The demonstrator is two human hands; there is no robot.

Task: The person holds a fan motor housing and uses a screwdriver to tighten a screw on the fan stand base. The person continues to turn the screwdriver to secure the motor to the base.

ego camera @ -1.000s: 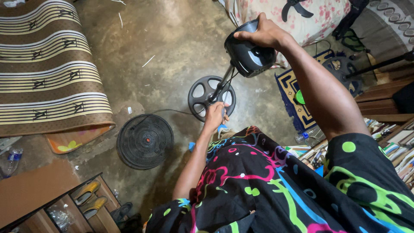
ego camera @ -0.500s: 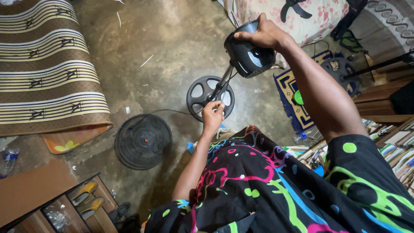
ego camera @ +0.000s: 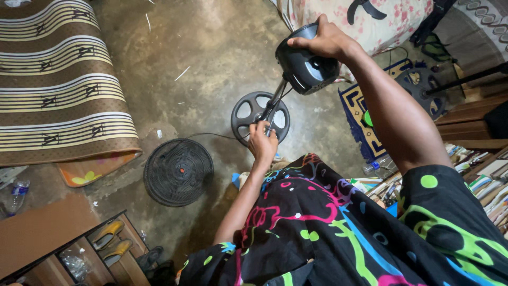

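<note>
The right hand [ego camera: 324, 39] is clamping around the black fan motor housing [ego camera: 306, 69], holding it up above the concrete floor [ego camera: 211, 53]; the left hand [ego camera: 263, 142] is closing on the pole [ego camera: 274, 100] just above the round base [ego camera: 260, 117]; a fan grille [ego camera: 178, 172] is lying nearby.

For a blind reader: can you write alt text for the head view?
The right hand grips a black fan motor head atop its pole, while the left hand holds the pole low near the round base. A fan grille lies on the concrete floor.
</note>
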